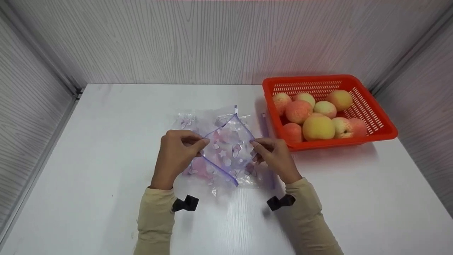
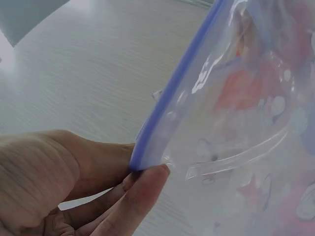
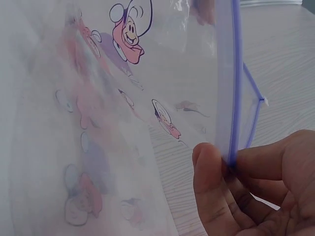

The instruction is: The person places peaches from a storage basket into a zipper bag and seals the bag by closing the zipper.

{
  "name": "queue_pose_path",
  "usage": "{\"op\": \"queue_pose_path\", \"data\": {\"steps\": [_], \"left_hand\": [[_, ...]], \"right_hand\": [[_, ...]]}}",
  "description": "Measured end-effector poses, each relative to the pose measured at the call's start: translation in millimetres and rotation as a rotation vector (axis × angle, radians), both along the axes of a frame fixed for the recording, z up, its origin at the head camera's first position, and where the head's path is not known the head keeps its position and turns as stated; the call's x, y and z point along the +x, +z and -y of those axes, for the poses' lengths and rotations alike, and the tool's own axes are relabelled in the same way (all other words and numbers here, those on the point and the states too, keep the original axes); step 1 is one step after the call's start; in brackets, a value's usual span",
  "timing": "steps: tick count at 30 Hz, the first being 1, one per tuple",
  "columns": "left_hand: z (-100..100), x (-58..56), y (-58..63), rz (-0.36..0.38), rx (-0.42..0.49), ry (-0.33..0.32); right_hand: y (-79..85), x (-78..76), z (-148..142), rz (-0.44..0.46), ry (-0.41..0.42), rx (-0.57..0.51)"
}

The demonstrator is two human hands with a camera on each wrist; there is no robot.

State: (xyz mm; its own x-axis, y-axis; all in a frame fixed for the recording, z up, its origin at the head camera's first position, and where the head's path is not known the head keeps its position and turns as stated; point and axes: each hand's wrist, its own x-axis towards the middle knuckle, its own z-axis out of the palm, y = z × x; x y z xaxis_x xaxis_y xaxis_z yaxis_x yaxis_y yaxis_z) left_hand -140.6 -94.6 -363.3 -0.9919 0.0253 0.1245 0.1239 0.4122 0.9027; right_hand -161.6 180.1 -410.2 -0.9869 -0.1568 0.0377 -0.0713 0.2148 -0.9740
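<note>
Plastic stretches between the two hands as a clear zip bag (image 1: 226, 150), its purple rim (image 3: 236, 73) spread into a diamond-shaped mouth. Thumb and fingers of the left hand (image 1: 175, 156) pinch one side of that rim; the right hand (image 1: 277, 157) pinches the opposite side. A small white slider (image 1: 236, 110) sits at the corner beyond both hands. Pink cartoon figures (image 3: 129, 39) and layers seen through the film make it hard to tell whether anything lies inside. Under the hands lie more printed bags (image 1: 185, 120), overlapping and too tangled to count. A purple strip (image 1: 265, 125) passes beneath the right hand, showing on the far and near sides and covered by it midway. Farther out on that side stands a red basket (image 1: 339, 142) with slotted walls, holding peach-like fruits (image 1: 318, 128) in red, yellow and cream, some half hidden by others. White tabletop (image 1: 106, 148) spreads around the hands to a grey wood-grained wall (image 1: 159, 42) beyond them, with side panels (image 1: 32, 71) to left and right, both cut off by the frame.
</note>
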Motion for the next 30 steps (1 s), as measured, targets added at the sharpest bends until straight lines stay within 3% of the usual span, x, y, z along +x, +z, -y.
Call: {"op": "queue_pose_path", "data": {"steps": [9,18,23,27,30], "left_hand": [[-7.6,-7.3,-12.0,0.075,0.232,-0.017],[-15.0,-11.4,-12.7,0.188,0.405,-0.042],[-10.3,-11.4,-10.9,0.216,0.486,-0.019],[-4.3,-8.1,-8.2,0.201,0.513,0.005],[-1.5,-6.0,-6.9,0.169,0.467,-0.008]], "right_hand": [[1.0,-0.8,1.9,0.0,0.011,-0.031],[1.7,-2.0,3.9,-0.018,-0.02,-0.059],[-0.9,-1.2,3.7,-0.039,-0.065,-0.075],[-1.3,-0.2,4.1,-0.051,-0.09,-0.097],[-0.3,0.2,5.1,-0.063,-0.097,-0.106]]}}
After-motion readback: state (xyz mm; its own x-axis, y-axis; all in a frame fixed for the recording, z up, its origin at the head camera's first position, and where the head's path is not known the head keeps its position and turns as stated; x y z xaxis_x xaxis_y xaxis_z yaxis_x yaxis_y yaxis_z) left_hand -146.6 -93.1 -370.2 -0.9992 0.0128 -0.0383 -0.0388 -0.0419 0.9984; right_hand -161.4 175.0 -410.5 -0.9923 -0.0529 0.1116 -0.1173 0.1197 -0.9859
